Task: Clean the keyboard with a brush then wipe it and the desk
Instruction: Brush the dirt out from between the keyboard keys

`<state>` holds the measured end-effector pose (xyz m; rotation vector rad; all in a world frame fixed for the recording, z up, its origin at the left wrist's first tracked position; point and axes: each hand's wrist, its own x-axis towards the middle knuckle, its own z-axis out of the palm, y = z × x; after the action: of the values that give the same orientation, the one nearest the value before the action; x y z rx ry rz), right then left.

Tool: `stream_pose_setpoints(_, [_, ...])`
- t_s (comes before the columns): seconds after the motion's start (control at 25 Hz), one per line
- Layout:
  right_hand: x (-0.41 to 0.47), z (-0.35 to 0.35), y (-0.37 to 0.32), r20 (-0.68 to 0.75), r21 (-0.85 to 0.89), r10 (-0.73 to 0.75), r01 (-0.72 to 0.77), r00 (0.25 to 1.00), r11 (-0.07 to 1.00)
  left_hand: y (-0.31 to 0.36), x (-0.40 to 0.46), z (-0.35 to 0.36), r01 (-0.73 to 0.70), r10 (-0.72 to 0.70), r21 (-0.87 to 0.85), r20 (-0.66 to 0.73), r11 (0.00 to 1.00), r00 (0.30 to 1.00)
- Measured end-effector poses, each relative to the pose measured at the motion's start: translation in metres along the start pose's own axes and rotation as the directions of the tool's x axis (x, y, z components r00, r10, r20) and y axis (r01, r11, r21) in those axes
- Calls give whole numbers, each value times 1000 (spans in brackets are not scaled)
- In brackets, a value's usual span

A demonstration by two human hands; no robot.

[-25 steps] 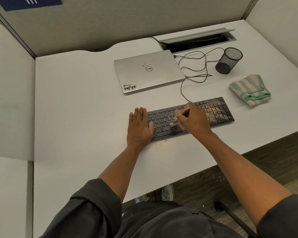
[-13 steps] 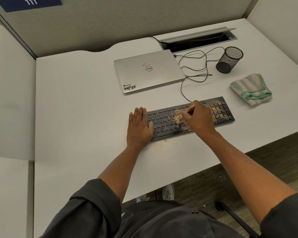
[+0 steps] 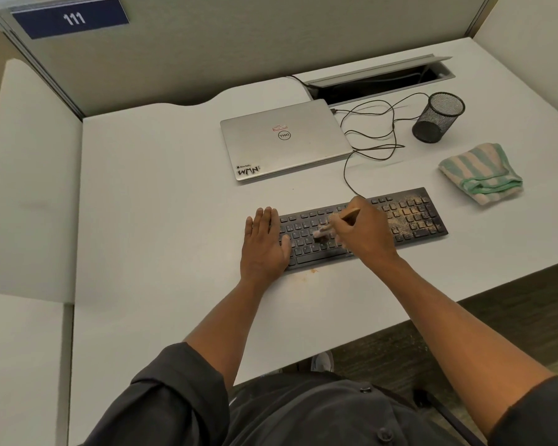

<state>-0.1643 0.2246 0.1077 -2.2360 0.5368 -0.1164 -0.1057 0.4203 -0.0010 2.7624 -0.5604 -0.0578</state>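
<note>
Keyboard (image 3: pixel 413 217) lies long axis left-right on worktop (image 3: pixel 161 220). We grip brush (image 3: pixel 331 228) in right hand (image 3: pixel 366 235) mid-board; left hand (image 3: pixel 263 243) flat, pressing left end. Crumbs lie rightward; right hand nearer.

Laptop (image 3: pixel 284 140) behind keyboard (image 3: pixel 413 217), cloth (image 3: pixel 480 172) right, cup (image 3: pixel 438 120) behind cloth

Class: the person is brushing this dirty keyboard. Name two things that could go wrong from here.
1. The brush in the right hand may sweep crumbs off the keyboard onto the desk, where some already lie near the front edge.
2. Grit is thick on the right-hand keys; brushing could push it between them instead of clearing it.
</note>
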Motion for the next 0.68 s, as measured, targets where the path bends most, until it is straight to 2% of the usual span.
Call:
stream_pose_setpoints(0.04, [-3,3,0,60,117,24,-31,998,993,0,0,0,4,-4,4,4,1000,1000])
stream_pose_setpoints(0.12, [-4,7,6,112,201,61,-83,992,976,1,0,0,14,-14,6,7,1000,1000])
stream_pose_setpoints(0.28, [1,-1,18,-59,-18,-13,12,998,1000,12,3,0,73,-72,-9,6,997,997])
stream_pose_setpoints(0.32, [1,-3,19,-71,-24,-29,27,997,999,14,3,0,85,-85,-10,8,996,996])
stream_pose_setpoints(0.44, [-1,-1,18,7,74,-45,44,999,996,18,5,2,92,-92,-6,27,996,995])
stream_pose_setpoints(0.56, [-3,-3,21,95,45,-111,107,989,993,21,6,3,69,-69,-5,34,998,997])
stream_pose_setpoints(0.68, [3,-16,17,203,41,-76,69,976,997,26,7,5,42,-42,-23,32,999,999])
